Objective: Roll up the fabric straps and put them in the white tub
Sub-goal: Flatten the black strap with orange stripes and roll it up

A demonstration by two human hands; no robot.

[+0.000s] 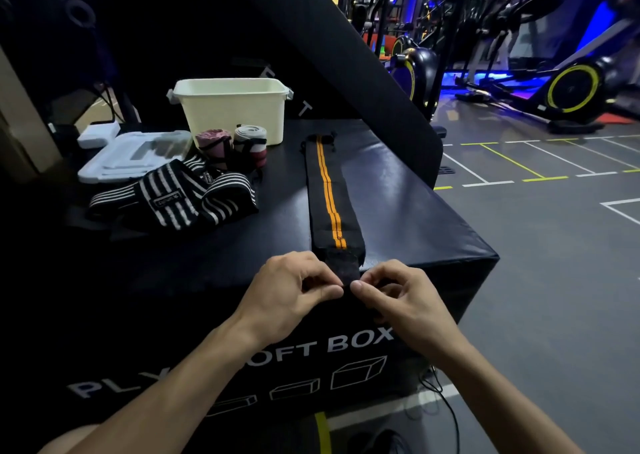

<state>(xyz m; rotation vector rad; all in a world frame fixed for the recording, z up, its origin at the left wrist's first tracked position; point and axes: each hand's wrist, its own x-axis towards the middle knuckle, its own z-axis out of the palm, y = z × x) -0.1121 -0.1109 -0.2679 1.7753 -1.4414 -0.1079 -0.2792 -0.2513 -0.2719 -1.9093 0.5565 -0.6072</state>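
At the near edge of the worktop [398,183], the near end of the black strap with the orange stripe [328,190] is pinched by both hands: the left hand [294,291] and the right hand [398,294] are each closed on the dark end patch, thumbs almost touching. The strap is laid flat and straight toward the far edge. The first turn is judged the risk: if it is started skewed or slack, the roll may cone or spring open, and the end overhanging the near edge may slip off. Further left, 1 black-and-white striped strap [173,194] is left loose. Beyond it, 2 rolled straps [232,145] are stood just beside the white tub [232,107], not yet inside.
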